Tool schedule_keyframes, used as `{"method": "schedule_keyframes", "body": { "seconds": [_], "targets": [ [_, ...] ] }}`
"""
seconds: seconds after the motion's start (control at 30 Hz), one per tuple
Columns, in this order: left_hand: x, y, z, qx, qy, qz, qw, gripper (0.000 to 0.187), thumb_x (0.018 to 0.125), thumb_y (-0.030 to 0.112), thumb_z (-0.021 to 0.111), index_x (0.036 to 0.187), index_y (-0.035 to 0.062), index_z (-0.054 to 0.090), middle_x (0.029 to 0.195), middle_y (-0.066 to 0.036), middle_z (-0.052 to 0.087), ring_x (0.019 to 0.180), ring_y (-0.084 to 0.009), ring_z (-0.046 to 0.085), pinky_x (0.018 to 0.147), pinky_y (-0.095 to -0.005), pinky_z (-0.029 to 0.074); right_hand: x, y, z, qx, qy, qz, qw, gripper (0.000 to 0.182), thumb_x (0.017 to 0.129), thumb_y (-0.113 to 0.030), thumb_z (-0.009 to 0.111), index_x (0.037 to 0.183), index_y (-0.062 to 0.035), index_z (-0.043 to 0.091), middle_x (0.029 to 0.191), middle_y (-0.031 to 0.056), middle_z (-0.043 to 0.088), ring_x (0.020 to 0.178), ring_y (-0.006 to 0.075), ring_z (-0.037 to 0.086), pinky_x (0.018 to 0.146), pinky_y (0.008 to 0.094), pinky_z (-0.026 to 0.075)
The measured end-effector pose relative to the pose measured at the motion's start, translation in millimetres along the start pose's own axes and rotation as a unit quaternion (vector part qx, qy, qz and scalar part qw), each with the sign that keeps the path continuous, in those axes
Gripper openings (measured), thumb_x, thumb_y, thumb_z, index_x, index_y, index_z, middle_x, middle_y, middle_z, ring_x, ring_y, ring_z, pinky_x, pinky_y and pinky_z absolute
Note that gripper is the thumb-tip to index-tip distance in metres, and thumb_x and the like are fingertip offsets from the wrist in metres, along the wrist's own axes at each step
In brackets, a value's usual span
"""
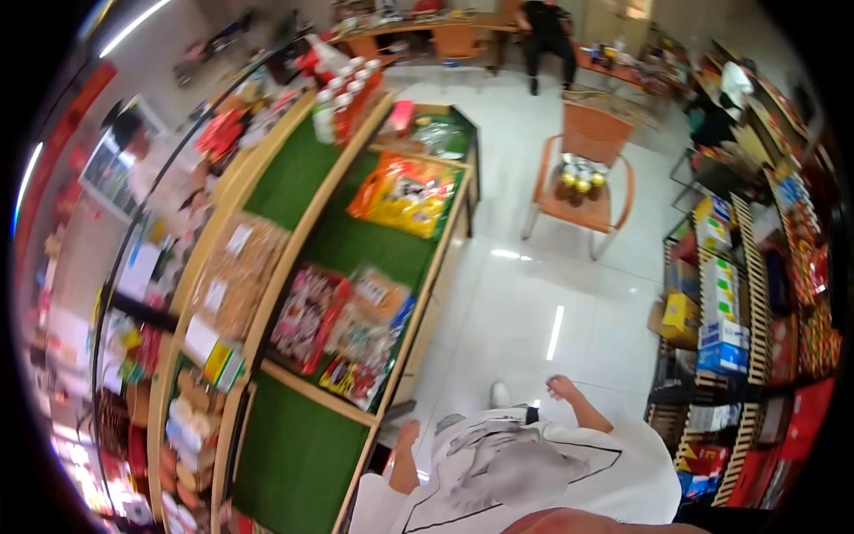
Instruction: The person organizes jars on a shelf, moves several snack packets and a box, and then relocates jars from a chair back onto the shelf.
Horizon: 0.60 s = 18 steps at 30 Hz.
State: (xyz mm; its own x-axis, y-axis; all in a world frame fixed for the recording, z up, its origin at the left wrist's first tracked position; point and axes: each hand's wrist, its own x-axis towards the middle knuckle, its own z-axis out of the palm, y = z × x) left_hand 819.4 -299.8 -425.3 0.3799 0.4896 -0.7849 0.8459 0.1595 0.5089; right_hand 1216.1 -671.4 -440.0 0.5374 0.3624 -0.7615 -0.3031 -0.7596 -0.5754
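My left hand [407, 436] hangs low beside the wooden-edged display shelf [420, 311]; it appears to hold nothing, but its fingers are too foreshortened to make out. Over the white tiled floor [507, 320], my right hand [560, 388] is held out to the side, fingers loosely bent and apart, with nothing in it. The bin nearest my left hand is lined with green matting [294, 454]. Farther up the shelf lie packaged snacks [311, 320] and a large yellow-and-orange bag [406, 196].
An orange armchair [598, 133] ahead bears several yellow-capped jars [581, 181]. Racks of boxed goods [722, 347] line the right side. A person in dark clothes [550, 36] is at the far end, and another person [147, 160] stands beyond the shelf at left.
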Motion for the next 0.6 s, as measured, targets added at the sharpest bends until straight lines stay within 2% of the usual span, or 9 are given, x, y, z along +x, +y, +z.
{"method": "schedule_keyframes", "body": {
  "seconds": [0.1, 0.2, 0.23, 0.33, 0.43, 0.5, 0.53, 0.6],
  "targets": [
    [2.5, 47.2, 8.0, -0.022, 0.004, -0.096, 0.995, 0.041, 0.088, 0.037, 0.053, 0.121, 0.0129, 0.056, 0.1, -0.003, 0.065, 0.075, -0.0167, 0.059, 0.063, -0.0365, 0.046, 26.4, -87.3, -42.3, 0.039, 0.043, -0.031, 0.998, 0.035, 0.088, -0.032, 0.058, 0.109, -0.0049, 0.06, 0.089, 0.0097, 0.068, 0.069, 0.0187, 0.066, 0.056, 0.0329, 0.053],
    [27.9, 91.8, 8.5, -0.048, -0.003, -0.113, 0.992, 0.039, 0.089, 0.037, 0.053, 0.119, 0.0122, 0.056, 0.101, -0.003, 0.065, 0.076, -0.0181, 0.06, 0.064, -0.0374, 0.047, 53.2, -164.6, -59.9, 0.089, 0.049, -0.049, 0.994, 0.037, 0.089, -0.033, 0.058, 0.114, -0.0059, 0.058, 0.092, 0.0093, 0.068, 0.072, 0.0188, 0.066, 0.058, 0.0325, 0.053],
    [39.4, 107.1, 7.0, -0.072, -0.011, -0.132, 0.989, 0.038, 0.09, 0.036, 0.051, 0.119, 0.0117, 0.055, 0.104, -0.003, 0.065, 0.082, -0.0197, 0.061, 0.067, -0.0376, 0.049, 62.2, -185.2, -64.4, 0.104, 0.044, -0.057, 0.992, 0.038, 0.089, -0.033, 0.058, 0.116, -0.0062, 0.058, 0.093, 0.0091, 0.068, 0.073, 0.0188, 0.066, 0.059, 0.0323, 0.054],
    [92.6, 148.9, -2.0, -0.108, -0.018, -0.079, 0.991, 0.042, 0.087, 0.036, 0.053, 0.119, 0.0092, 0.058, 0.104, -0.006, 0.066, 0.079, -0.0205, 0.064, 0.064, -0.0374, 0.05, 95.9, -220.3, -64.6, 0.053, 0.017, -0.057, 0.997, 0.037, 0.089, -0.032, 0.057, 0.116, -0.0066, 0.058, 0.093, 0.0093, 0.068, 0.073, 0.0188, 0.066, 0.058, 0.0317, 0.053],
    [141.2, 213.3, -20.3, -0.126, -0.047, -0.009, 0.991, 0.043, 0.089, 0.04, 0.052, 0.121, 0.01, 0.055, 0.109, -0.005, 0.065, 0.087, -0.0184, 0.063, 0.069, -0.0338, 0.048, 118.9, -221.7, -58.0, -0.032, -0.024, -0.014, 0.999, 0.037, 0.088, -0.031, 0.059, 0.116, -0.0069, 0.059, 0.093, 0.0092, 0.068, 0.072, 0.0164, 0.065, 0.057, 0.0307, 0.053],
    [176.6, 261.7, -28.7, -0.145, -0.061, -0.006, 0.987, 0.045, 0.093, 0.04, 0.049, 0.126, 0.0103, 0.053, 0.113, -0.006, 0.063, 0.093, -0.0215, 0.061, 0.079, -0.0386, 0.048, 127.1, -223.0, -65.6, -0.1, -0.038, 0.034, 0.994, 0.038, 0.087, -0.032, 0.06, 0.117, -0.0086, 0.059, 0.093, 0.0082, 0.068, 0.072, 0.016, 0.065, 0.058, 0.0326, 0.054],
    [193.9, 282.6, -33.0, -0.161, -0.058, 0.015, 0.985, 0.043, 0.092, 0.041, 0.049, 0.122, 0.0102, 0.055, 0.113, -0.006, 0.064, 0.094, -0.0214, 0.061, 0.078, -0.0393, 0.048, 129.1, -225.1, -68.7, -0.116, -0.064, 0.068, 0.989, 0.038, 0.087, -0.033, 0.059, 0.117, -0.0095, 0.059, 0.094, 0.0076, 0.068, 0.072, 0.0165, 0.065, 0.058, 0.0334, 0.054],
    [236.4, 328.1, -41.4, -0.185, -0.08, 0.051, 0.978, 0.041, 0.091, 0.039, 0.053, 0.118, 0.0087, 0.057, 0.109, -0.005, 0.064, 0.085, -0.0161, 0.06, 0.07, -0.0304, 0.046, 142.5, -235.4, -80.1, -0.155, -0.123, 0.13, 0.972, 0.038, 0.087, -0.034, 0.059, 0.117, -0.0113, 0.059, 0.095, 0.0063, 0.068, 0.072, 0.0176, 0.065, 0.059, 0.0351, 0.054]
  ]
}}
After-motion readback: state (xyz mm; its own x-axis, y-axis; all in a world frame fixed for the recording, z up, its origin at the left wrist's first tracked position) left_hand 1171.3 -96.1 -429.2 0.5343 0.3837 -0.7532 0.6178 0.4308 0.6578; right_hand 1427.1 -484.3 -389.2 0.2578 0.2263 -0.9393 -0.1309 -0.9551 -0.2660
